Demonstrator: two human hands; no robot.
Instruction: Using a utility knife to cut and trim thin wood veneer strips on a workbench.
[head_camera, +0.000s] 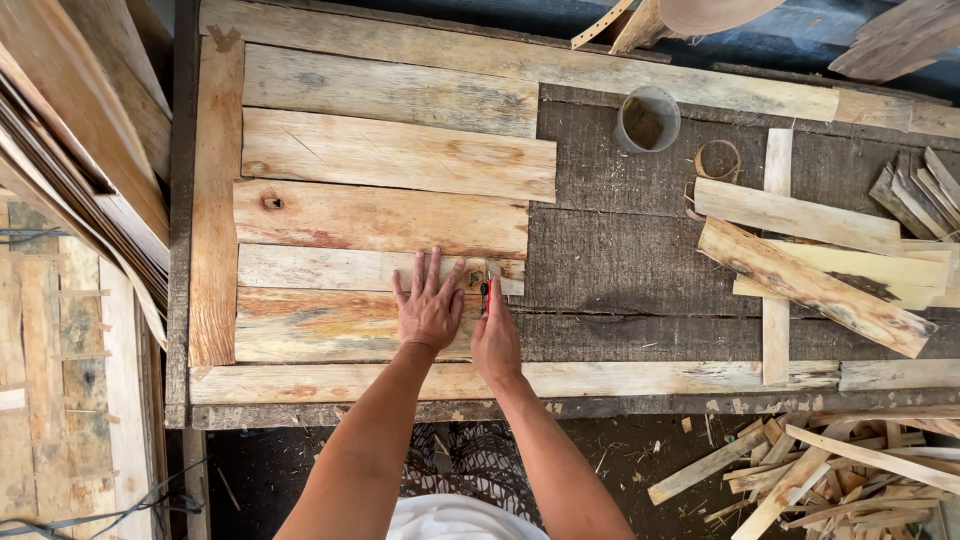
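Pale rough-sawn wooden slat (375, 270), fourth in a row on the dark tabletop (640, 260): left hand (428, 305), grip released, presses it flat; right hand (495, 335) grasps a small red marking tool (485, 290) at the slat's end. Keep firm pressure while marking.

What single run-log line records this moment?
left hand: flat on plank | right hand: holding red-handled tool at plank end | workbench: cup

A grey cup (648, 119) and a coil of twine (717, 159) are seen at the far side of the bench (640, 260), with loose wooden slats (812, 270) piled to the right; offcuts (830, 470) are scattered on the floor below, and stacked boards (80, 160) are leaned at left
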